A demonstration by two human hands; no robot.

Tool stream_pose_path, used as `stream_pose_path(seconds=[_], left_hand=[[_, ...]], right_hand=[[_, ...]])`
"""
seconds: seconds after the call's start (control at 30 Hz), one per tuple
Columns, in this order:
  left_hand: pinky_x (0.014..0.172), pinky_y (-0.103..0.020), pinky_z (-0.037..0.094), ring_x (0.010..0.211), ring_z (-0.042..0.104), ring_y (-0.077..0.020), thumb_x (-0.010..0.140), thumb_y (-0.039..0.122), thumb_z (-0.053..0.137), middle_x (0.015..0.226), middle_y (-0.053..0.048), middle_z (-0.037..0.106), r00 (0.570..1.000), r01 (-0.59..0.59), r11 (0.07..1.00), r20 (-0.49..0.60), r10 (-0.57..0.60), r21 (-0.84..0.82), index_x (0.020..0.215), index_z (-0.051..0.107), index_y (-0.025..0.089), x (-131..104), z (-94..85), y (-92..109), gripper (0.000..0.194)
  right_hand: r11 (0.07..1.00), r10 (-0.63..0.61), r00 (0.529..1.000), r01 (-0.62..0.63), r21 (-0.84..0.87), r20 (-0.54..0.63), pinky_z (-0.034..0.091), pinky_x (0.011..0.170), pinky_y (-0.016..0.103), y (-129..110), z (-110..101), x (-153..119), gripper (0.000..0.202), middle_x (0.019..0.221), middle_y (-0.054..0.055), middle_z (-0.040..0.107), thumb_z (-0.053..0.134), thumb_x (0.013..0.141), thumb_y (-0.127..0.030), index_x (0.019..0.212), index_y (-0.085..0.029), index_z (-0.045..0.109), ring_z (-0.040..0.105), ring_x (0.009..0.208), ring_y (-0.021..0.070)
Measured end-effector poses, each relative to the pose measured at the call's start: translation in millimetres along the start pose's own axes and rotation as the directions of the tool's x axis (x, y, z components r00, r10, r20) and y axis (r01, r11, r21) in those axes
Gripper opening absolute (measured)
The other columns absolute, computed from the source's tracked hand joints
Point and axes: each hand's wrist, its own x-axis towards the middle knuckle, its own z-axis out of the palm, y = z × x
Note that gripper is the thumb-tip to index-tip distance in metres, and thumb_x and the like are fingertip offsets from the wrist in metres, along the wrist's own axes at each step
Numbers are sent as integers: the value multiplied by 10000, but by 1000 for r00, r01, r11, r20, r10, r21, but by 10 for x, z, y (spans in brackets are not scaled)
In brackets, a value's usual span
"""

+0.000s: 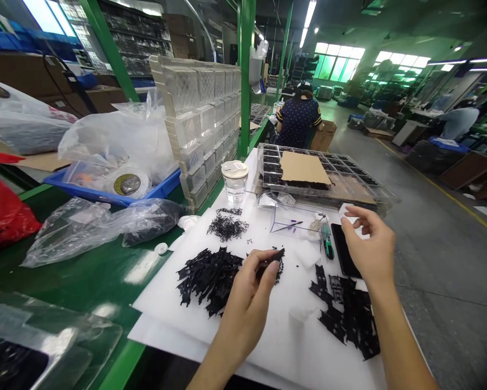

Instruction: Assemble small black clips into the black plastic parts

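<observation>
My left hand (249,295) pinches a small black plastic part (276,254) between thumb and fingers, above the white foam sheet (284,330). A pile of black plastic strips (208,276) lies just left of it. My right hand (369,246) hovers with fingers apart over a black phone (343,246), a white piece (351,219) at its fingertips; whether it holds that piece I cannot tell. More black strips (349,317) lie under my right forearm. A heap of tiny black bits (227,226) sits farther back.
A clear cup with lid (235,181), a clear box with tools (298,223), a green-handled tool (328,246), a tray of black parts with cardboard (308,170), stacked clear trays (205,124), plastic bags (105,225), a blue bin (117,187). A person (299,119) sits ahead.
</observation>
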Motion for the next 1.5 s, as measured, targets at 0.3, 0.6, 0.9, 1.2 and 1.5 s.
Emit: stream_pose_path(seconds=[0.3,0.6,0.9,1.2,1.5], left_hand=[[784,-262,504,916,641,-168,897,254,751,952,2,645,959,-273,961,-71,275,33,1059,716,279,-118,95,98,167],[637,-287,433,733,585,-155,861,224,741,807,12,609,944,-297,944,-105,313,145,1002,743,245,-256,84,139,143],[573,-264,369,633,450,-119,827,173,703,740,29,553,941,-299,938,-113,320,174,989,768,224,-630,72,117,181],[505,-240,353,587,460,-121,836,208,665,709,8,535,969,-228,960,-56,240,163,986,766,161,-1163,60,-334,187],[514,-237,328,590,453,-120,812,161,645,702,8,530,980,-198,962,8,200,191,960,767,146,-1399,57,-575,193]], right_hand=[[981,-89,807,-30,190,584,270,487,271,-964,-324,-703,471,553,-63,365,525,1037,-478,650,-219,455,339,505,102],[987,-92,774,-11,159,626,258,480,263,-1016,-298,-861,515,535,-71,316,522,1019,-495,623,-224,336,304,501,90],[982,-67,766,-63,179,640,245,477,270,-1049,-471,-1182,498,522,-76,340,609,953,-493,605,-234,364,319,497,96],[951,64,665,-267,157,744,301,518,269,-715,-590,-1904,527,572,-59,343,578,950,-581,615,-242,353,356,544,119],[843,195,592,-508,174,782,341,579,267,-409,-609,-2432,517,667,-51,330,567,953,-643,688,-233,395,353,633,135]])
